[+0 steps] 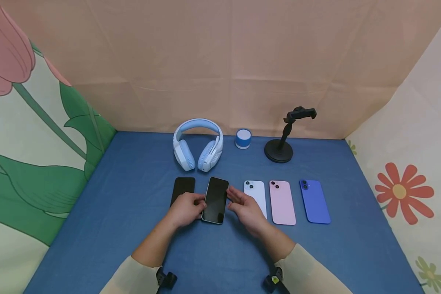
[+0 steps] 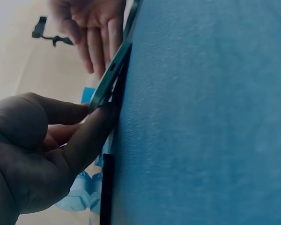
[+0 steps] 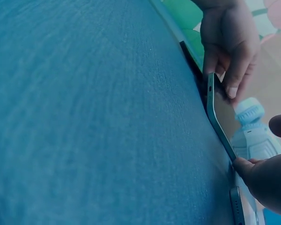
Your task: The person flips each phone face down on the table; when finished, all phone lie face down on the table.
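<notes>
Head view: the left hand (image 1: 185, 209) pinched the dark-screened phone (image 1: 215, 200) at centre frame on the blue desk (image 1: 114, 212), while the right hand (image 1: 245, 206) lay open-fingered against its other edge. Left wrist view: the phone (image 2: 108, 79) tilted up off the desk. Right wrist view: right fingertips (image 3: 246, 166) touched the raised phone's (image 3: 220, 117) edge.

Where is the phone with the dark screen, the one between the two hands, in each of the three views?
Head: the phone lies low in the centre, screen up, between the two hands.
Left wrist: upper centre, seen edge-on, tilted up off the blue cloth.
Right wrist: right of centre, edge-on, one side lifted.
Shared landmark: the headphones, pale blue behind the phone in both wrist views.
</notes>
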A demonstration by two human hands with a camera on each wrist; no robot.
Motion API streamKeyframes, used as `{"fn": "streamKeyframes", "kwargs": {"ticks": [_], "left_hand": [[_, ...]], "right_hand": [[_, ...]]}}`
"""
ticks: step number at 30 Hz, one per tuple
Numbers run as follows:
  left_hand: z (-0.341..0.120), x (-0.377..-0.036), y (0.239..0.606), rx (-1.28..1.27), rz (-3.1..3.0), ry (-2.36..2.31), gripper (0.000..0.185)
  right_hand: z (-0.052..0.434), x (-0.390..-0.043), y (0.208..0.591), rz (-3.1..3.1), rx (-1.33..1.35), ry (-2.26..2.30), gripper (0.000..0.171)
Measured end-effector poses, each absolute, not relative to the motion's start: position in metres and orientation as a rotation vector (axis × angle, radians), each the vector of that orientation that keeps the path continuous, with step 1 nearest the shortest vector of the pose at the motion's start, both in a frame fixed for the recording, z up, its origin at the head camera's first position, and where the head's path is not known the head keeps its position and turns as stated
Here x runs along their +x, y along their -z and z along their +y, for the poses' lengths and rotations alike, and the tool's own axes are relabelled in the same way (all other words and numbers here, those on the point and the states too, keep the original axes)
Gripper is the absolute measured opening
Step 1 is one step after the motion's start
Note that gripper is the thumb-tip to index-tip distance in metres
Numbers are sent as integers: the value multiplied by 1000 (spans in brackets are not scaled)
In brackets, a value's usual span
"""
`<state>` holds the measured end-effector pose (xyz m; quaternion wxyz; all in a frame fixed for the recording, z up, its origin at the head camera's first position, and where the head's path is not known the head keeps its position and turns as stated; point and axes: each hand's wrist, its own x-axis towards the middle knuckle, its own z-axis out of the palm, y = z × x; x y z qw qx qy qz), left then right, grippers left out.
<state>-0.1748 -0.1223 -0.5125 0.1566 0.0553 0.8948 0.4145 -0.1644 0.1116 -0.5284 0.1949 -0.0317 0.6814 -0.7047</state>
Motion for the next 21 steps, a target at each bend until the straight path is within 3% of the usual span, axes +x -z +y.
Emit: {"fn": "streamKeyframes", "kwargs": {"ticks": [21], "left_hand": [[-122,-177,500,171,2644,-993,47]], "right_hand": [[106,-174,534,2055,-240,1869,81]]}}
